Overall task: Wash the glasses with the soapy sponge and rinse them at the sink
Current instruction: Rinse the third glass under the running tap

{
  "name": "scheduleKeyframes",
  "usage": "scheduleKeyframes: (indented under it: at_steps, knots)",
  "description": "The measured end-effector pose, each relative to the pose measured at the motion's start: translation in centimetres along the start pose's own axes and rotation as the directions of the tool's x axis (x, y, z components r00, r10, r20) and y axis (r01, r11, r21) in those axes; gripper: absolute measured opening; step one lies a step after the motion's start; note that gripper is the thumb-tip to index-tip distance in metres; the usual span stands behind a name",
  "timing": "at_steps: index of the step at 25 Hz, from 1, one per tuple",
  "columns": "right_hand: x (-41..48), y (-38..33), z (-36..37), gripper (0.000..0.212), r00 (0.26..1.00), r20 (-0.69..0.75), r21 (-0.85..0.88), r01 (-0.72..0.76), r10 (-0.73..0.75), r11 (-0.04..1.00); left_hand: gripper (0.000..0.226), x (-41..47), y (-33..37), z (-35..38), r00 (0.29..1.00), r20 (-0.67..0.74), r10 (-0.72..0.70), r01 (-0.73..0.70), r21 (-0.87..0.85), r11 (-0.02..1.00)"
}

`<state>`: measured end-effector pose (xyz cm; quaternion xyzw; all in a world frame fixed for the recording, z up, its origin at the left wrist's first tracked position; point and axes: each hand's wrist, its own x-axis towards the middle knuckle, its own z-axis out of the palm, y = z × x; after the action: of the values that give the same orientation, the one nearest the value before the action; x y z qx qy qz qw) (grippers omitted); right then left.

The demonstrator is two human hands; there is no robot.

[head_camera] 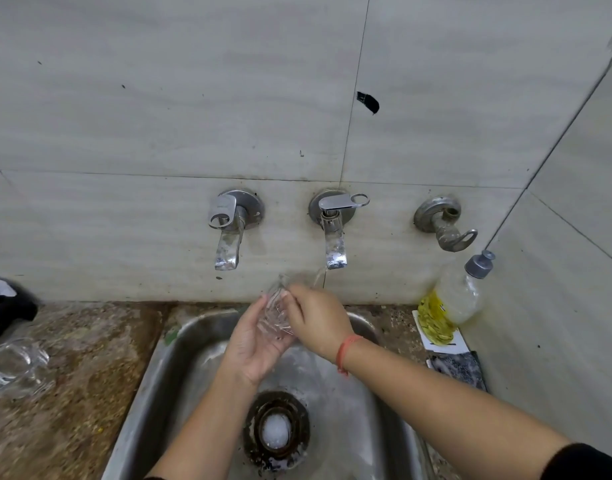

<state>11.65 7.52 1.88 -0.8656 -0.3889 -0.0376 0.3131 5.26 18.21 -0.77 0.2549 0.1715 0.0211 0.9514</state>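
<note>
Glass (275, 313) — held between left grip (252, 344) and right grip (318, 320) — over sink (159, 375).

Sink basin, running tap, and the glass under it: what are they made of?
Sink: looks like stainless steel with a dull brushed finish, going by the soft grey reflections and water marks. Running tap: probably chrome-plated metal, mirror-bright but spotted with scale. Glass: clear glass, possibly hard plastic. It is fully see-through, with bright facet-like highlights.
</note>
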Motion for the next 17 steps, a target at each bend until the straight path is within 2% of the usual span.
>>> scheduleKeyframes:
  at_steps: [2,3,4,6,7,9,10,11,12,13,15,17]
  knots:
    - [0.1,0.2,-0.1,0.035,0.975,0.032,0.228,-0.223,0.222,0.948,0.057,0.2,-0.4,-0.4,0.998,0.063,-0.030,0.025,0.077,0.997]
    - [-0.2,0.4,-0.5,0.036,0.969,0.076,0.341,-0.246,0.234,0.907,0.064,0.3,-0.4,-0.5,0.995,0.075,-0.059,0.052,0.090,0.995]
    - [-0.8,0.7,-1.1,0.035,0.979,0.113,0.378,-0.200,0.169,0.904,0.065,0.3,-0.4,-0.5,0.993,0.073,-0.092,0.085,0.092,0.992]
    - [-2.2,1.6,-2.4,0.035,0.991,0.132,0.257,-0.023,-0.012,0.966,0.054,0.5,-0.2,-0.2,0.987,0.001,-0.159,0.158,0.111,0.981]
    - [-2.8,2.1,-2.5,0.036,0.991,0.134,0.209,-0.001,-0.027,0.978,0.053,0.5,-0.2,0.1,0.980,-0.046,-0.193,0.198,0.157,0.968]
    - [-3.8,2.7,-2.4,0.034,0.991,0.036,0.289,-0.131,0.126,0.948,0.055,0.5,-0.6,1.0,0.966,-0.085,-0.245,0.260,0.317,0.912]
    - [-4.0,2.8,-2.2,0.033,0.964,-0.012,0.414,-0.238,0.266,0.879,0.054,0.3,-1.0,1.6,0.971,-0.080,-0.225,0.238,0.384,0.892]
    - [-4.0,2.9,-2.1,0.032,0.902,-0.009,0.576,-0.348,0.431,0.740,0.052,0.3,-1.4,2.3,0.983,-0.068,-0.173,0.185,0.428,0.885]
    - [-4.0,2.8,-2.1,0.033,0.815,0.070,0.725,-0.438,0.575,0.531,0.051,0.3,-1.8,2.7,0.993,-0.047,-0.112,0.121,0.457,0.881]
    - [-3.9,2.7,-2.3,0.034,0.725,0.195,0.821,-0.490,0.661,0.295,0.049,0.5,-2.0,3.0,0.999,-0.013,-0.053,0.052,0.492,0.869]
    - [-3.7,2.8,-3.2,0.031,0.602,0.413,0.866,-0.492,0.683,-0.089,0.042,0.3,-2.3,3.6,0.998,0.048,0.050,-0.069,0.618,0.783]
    - [-3.7,2.7,-4.0,0.027,0.528,0.557,0.821,-0.466,0.640,-0.330,0.046,-0.1,-2.3,3.9,0.988,0.101,0.121,-0.156,0.741,0.653]
